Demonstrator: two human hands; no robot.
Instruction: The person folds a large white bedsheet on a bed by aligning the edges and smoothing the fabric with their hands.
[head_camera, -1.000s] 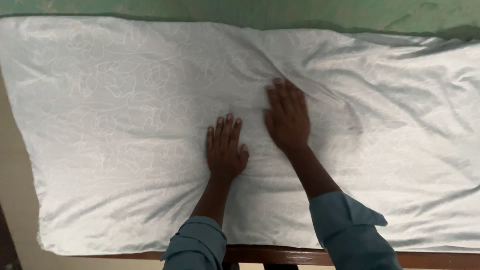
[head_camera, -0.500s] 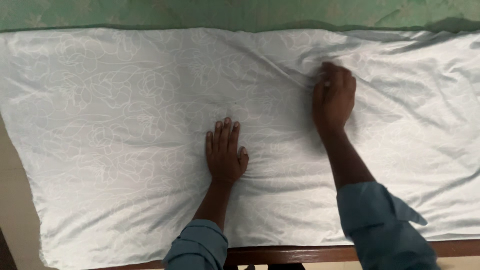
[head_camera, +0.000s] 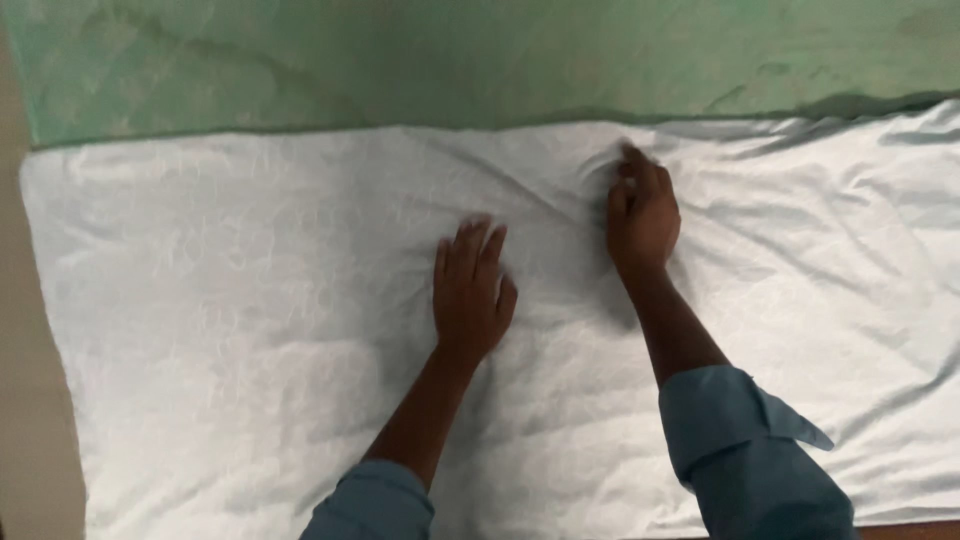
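Note:
A wide white cloth (head_camera: 240, 300) with a faint embossed pattern lies spread flat across the surface. My left hand (head_camera: 470, 290) rests palm down near its middle, fingers slightly apart and pointing away from me. My right hand (head_camera: 642, 215) presses flat on the cloth farther back, close to its far edge, where small wrinkles fan out around the fingertips. Neither hand grips the fabric. Both arms wear blue-grey sleeves with the cuffs pushed up.
A green sheet (head_camera: 450, 60) covers the surface beyond the white cloth's far edge. A beige strip (head_camera: 25, 400) runs along the left side. Folds and creases ripple the cloth at the right (head_camera: 850, 230). A sliver of wooden edge (head_camera: 920, 527) shows at the bottom right.
My right hand slid right and then away from me toward the cloth's far edge. My left hand moved slightly forward. The view shifted, showing more green sheet.

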